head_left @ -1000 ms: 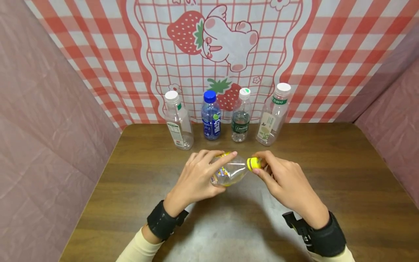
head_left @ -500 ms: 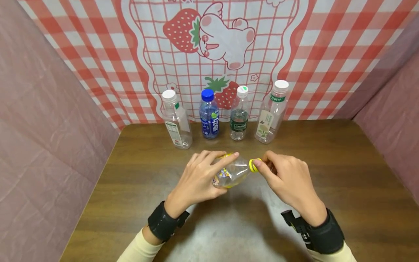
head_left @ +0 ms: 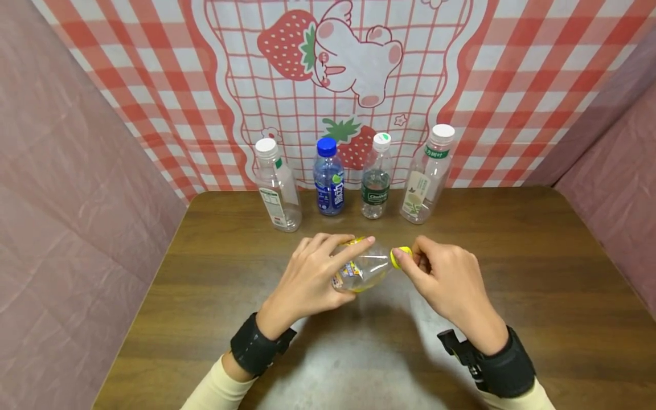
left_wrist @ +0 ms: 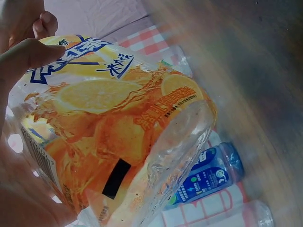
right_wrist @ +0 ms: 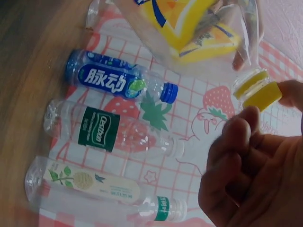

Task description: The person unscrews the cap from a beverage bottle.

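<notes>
A clear plastic bottle (head_left: 378, 263) with a yellow drink label (left_wrist: 113, 118) is held on its side above the table, neck to the right. My left hand (head_left: 314, 274) grips its body, with the index finger stretched along the top and the thumb on the near side. At the neck, my right hand (head_left: 447, 276) pinches the yellow cap (right_wrist: 263, 96) between thumb and index finger. In the right wrist view, clear neck shows between the cap and a yellow ring below it. The bottle's base is hidden behind the left hand in the head view.
Along the back of the wooden table (head_left: 215, 319) stand a white-capped bottle (head_left: 279, 196), a blue-labelled bottle (head_left: 329, 188), a green-labelled bottle (head_left: 376, 193) and another white-capped bottle (head_left: 422, 188). A red checked cloth (head_left: 512, 114) hangs behind them.
My right thumb has moved from the near side of the cap up over its top, and the hand has turned around the cap. My left hand keeps its grip, almost still.
</notes>
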`<action>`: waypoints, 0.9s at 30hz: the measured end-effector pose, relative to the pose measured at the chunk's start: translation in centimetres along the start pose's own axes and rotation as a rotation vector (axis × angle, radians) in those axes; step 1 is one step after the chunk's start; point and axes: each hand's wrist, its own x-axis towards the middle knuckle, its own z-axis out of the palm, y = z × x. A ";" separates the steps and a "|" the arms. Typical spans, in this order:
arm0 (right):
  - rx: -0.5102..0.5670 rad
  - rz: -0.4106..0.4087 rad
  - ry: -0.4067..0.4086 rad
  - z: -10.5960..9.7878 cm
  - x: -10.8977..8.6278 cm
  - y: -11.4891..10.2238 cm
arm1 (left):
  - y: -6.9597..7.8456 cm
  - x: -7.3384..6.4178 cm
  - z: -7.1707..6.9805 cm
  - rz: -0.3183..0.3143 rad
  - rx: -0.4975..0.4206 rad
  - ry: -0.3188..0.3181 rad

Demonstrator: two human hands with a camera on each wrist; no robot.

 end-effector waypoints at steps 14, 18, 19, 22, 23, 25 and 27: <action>0.097 -0.167 -0.087 -1.1 0.0 0.5 | -0.3 0.1 -0.3 0.001 0.002 0.010; 0.096 -0.171 -0.071 -1.0 0.0 0.3 | -0.3 0.0 -0.3 -0.002 0.001 0.013; 0.092 -0.167 -0.063 -1.0 0.0 0.3 | -0.3 0.0 -0.4 -0.002 0.001 0.013; 0.073 -0.127 -0.038 -1.0 0.0 0.2 | -0.2 -0.1 -0.4 -0.003 -0.003 0.018; 0.062 -0.102 -0.030 -1.0 0.0 0.2 | -0.2 -0.1 -0.4 -0.003 -0.003 0.020; 0.034 -0.051 -0.012 -0.9 0.0 0.1 | -0.2 -0.1 -0.4 -0.003 -0.005 0.022; 0.003 -0.002 -0.002 -0.9 0.0 0.1 | -0.1 -0.1 -0.4 0.000 -0.009 0.024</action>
